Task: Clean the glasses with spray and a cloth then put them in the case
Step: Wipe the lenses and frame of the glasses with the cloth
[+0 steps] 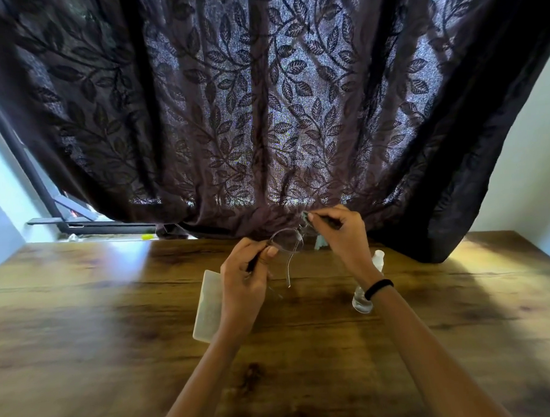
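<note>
I hold thin-framed glasses in the air above the wooden table. My left hand pinches the frame at its left side, by one lens. My right hand grips a pale blue-green cloth pressed against the other lens; that lens is mostly hidden by the fingers and cloth. One temple arm hangs down between my hands. A whitish translucent glasses case lies on the table under my left wrist. A small clear spray bottle with a white cap stands just behind my right wrist.
A dark leaf-patterned curtain hangs right behind the table's far edge and drapes onto its back right corner. A window sill with a dark frame shows at the back left. A white wall stands at the right.
</note>
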Action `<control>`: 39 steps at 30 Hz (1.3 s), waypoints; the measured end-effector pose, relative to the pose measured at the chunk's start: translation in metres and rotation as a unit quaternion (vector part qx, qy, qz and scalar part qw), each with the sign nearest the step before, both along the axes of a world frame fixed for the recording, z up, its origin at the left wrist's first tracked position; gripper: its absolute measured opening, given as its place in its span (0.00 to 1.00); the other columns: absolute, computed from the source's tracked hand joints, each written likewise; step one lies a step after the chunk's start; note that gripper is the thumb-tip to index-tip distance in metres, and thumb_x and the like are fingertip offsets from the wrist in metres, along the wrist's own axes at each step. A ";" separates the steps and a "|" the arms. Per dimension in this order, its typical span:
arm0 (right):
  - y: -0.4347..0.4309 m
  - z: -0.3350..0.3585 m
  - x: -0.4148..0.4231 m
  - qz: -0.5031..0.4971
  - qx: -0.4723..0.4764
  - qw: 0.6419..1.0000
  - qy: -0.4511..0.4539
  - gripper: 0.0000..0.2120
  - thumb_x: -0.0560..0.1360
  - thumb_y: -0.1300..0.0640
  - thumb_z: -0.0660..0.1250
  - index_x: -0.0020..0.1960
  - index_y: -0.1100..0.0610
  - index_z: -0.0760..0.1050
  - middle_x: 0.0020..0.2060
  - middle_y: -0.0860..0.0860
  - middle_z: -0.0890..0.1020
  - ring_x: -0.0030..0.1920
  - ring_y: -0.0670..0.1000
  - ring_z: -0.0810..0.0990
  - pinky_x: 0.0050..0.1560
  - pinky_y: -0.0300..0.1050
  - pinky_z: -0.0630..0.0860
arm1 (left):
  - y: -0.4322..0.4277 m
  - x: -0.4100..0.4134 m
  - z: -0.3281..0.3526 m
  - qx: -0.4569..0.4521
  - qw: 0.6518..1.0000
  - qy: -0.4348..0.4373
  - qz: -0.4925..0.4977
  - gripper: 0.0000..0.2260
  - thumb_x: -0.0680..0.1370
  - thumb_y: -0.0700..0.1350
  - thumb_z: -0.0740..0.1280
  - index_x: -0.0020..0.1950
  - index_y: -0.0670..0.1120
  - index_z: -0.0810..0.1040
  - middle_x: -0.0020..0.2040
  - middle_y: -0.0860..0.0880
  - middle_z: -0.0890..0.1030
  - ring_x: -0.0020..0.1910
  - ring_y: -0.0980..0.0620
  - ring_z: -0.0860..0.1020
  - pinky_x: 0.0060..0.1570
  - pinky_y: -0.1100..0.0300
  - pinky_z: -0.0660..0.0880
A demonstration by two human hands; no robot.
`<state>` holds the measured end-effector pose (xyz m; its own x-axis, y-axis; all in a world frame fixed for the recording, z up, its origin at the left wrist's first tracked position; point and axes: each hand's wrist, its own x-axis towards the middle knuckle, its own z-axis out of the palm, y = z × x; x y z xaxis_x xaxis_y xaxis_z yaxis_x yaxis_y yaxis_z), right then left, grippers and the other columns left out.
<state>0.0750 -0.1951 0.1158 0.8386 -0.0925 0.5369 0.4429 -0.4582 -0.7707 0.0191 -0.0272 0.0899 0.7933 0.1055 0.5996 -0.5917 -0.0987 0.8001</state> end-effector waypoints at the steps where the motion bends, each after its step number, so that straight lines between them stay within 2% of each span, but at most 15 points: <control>1: 0.003 -0.001 -0.003 0.007 0.003 1.000 -0.007 0.06 0.71 0.61 0.69 0.47 0.53 0.81 0.33 0.46 0.75 0.33 0.42 0.74 0.35 0.37 0.72 | 0.000 0.000 0.001 -0.003 1.000 -0.002 0.000 0.05 0.73 0.44 0.64 0.43 0.50 0.79 0.37 0.50 0.75 0.29 0.57 0.74 0.28 0.69 0.72; 5: 0.013 -0.004 -0.009 0.030 -0.009 0.999 -0.020 0.06 0.71 0.60 0.69 0.48 0.57 0.82 0.34 0.44 0.74 0.34 0.38 0.74 0.34 0.29 0.69 | 0.001 0.002 0.002 -0.008 1.000 0.000 -0.005 0.05 0.73 0.44 0.64 0.44 0.47 0.79 0.38 0.49 0.76 0.31 0.57 0.74 0.29 0.69 0.73; 8: 0.009 -0.003 -0.006 0.011 -0.009 1.000 -0.022 0.06 0.71 0.59 0.69 0.48 0.55 0.82 0.33 0.46 0.75 0.35 0.39 0.73 0.35 0.30 0.69 | 0.001 0.002 0.001 0.000 1.000 -0.002 -0.011 0.06 0.73 0.44 0.64 0.44 0.45 0.80 0.38 0.51 0.75 0.30 0.57 0.74 0.28 0.69 0.72; 11: 0.001 -0.003 0.001 -0.009 0.003 1.000 0.000 0.05 0.72 0.59 0.69 0.47 0.55 0.81 0.34 0.48 0.77 0.36 0.44 0.75 0.39 0.42 0.74 | 0.000 0.000 0.001 0.009 1.000 0.000 -0.016 0.04 0.74 0.41 0.64 0.45 0.46 0.79 0.39 0.51 0.76 0.28 0.58 0.74 0.28 0.68 0.72; 13: -0.003 -0.003 0.005 -0.009 0.020 1.000 0.021 0.05 0.72 0.60 0.69 0.47 0.57 0.81 0.36 0.50 0.80 0.39 0.53 0.78 0.43 0.51 0.77 | 0.000 -0.001 0.002 0.007 1.000 0.000 -0.017 0.05 0.74 0.40 0.64 0.44 0.47 0.79 0.39 0.51 0.76 0.28 0.58 0.75 0.29 0.69 0.71; 15: -0.006 -0.004 0.006 -0.011 0.034 0.999 0.030 0.06 0.72 0.61 0.69 0.48 0.59 0.81 0.40 0.57 0.82 0.42 0.56 0.80 0.46 0.54 0.77 | 0.000 -0.001 0.004 0.007 1.000 -0.006 -0.017 0.05 0.73 0.43 0.64 0.44 0.48 0.79 0.39 0.49 0.76 0.29 0.57 0.75 0.29 0.70 0.72; 18: -0.001 -0.003 -0.001 -0.007 0.045 0.999 0.016 0.06 0.72 0.61 0.69 0.48 0.57 0.81 0.41 0.60 0.81 0.41 0.57 0.78 0.44 0.51 0.76 | 0.000 0.001 0.004 0.007 1.000 -0.017 -0.009 0.05 0.74 0.43 0.64 0.45 0.48 0.80 0.39 0.48 0.77 0.31 0.56 0.75 0.30 0.70 0.72; 21: 0.010 -0.003 -0.013 0.025 0.023 0.999 -0.005 0.07 0.72 0.61 0.69 0.48 0.52 0.80 0.37 0.51 0.78 0.38 0.49 0.75 0.40 0.43 0.74 | -0.001 0.003 0.003 -0.001 1.000 -0.008 -0.005 0.07 0.74 0.43 0.64 0.45 0.43 0.80 0.39 0.49 0.76 0.32 0.57 0.75 0.30 0.68 0.73; 24: 0.016 -0.002 -0.016 0.027 0.011 1.000 -0.009 0.07 0.72 0.60 0.69 0.49 0.54 0.81 0.36 0.48 0.76 0.36 0.44 0.73 0.37 0.38 0.72 | 0.001 0.005 0.002 -0.001 1.000 -0.009 -0.004 0.07 0.75 0.42 0.64 0.46 0.42 0.80 0.40 0.47 0.77 0.35 0.55 0.76 0.31 0.67 0.74; 28: 0.010 -0.001 -0.007 -0.011 0.002 1.000 -0.004 0.06 0.72 0.59 0.68 0.47 0.58 0.81 0.35 0.49 0.77 0.33 0.44 0.73 0.34 0.33 0.71 | 0.002 0.004 0.004 0.003 1.000 -0.017 -0.006 0.07 0.75 0.43 0.65 0.45 0.42 0.80 0.39 0.46 0.77 0.34 0.55 0.75 0.29 0.63 0.75; 32: 0.002 -0.007 0.000 -0.031 0.030 0.999 0.022 0.05 0.73 0.61 0.68 0.47 0.59 0.81 0.38 0.55 0.81 0.37 0.49 0.77 0.36 0.37 0.73 | 0.002 0.002 0.007 -0.014 0.999 -0.030 0.000 0.07 0.73 0.43 0.64 0.45 0.42 0.79 0.39 0.48 0.77 0.31 0.57 0.76 0.29 0.68 0.75; 34: 0.002 -0.011 -0.002 -0.030 0.060 0.997 0.036 0.05 0.73 0.61 0.67 0.47 0.60 0.80 0.40 0.58 0.81 0.36 0.47 0.76 0.34 0.37 0.73 | 0.003 0.003 0.007 -0.018 0.999 -0.041 0.007 0.05 0.73 0.42 0.64 0.45 0.44 0.79 0.39 0.49 0.77 0.32 0.57 0.76 0.30 0.69 0.74; 36: 0.003 -0.016 -0.005 -0.039 0.087 0.995 0.034 0.06 0.73 0.61 0.67 0.48 0.60 0.80 0.40 0.58 0.80 0.34 0.42 0.75 0.33 0.32 0.73 | 0.003 0.004 0.006 -0.019 0.999 -0.050 0.012 0.05 0.74 0.42 0.64 0.46 0.45 0.79 0.39 0.49 0.77 0.33 0.57 0.76 0.30 0.70 0.74; 39: 0.008 -0.020 -0.012 -0.059 0.123 0.990 0.019 0.05 0.73 0.60 0.68 0.48 0.58 0.80 0.42 0.57 0.81 0.37 0.43 0.76 0.36 0.32 0.73 | 0.001 0.005 0.005 -0.021 0.998 -0.049 0.016 0.05 0.74 0.43 0.64 0.46 0.44 0.79 0.40 0.48 0.77 0.33 0.57 0.76 0.30 0.69 0.74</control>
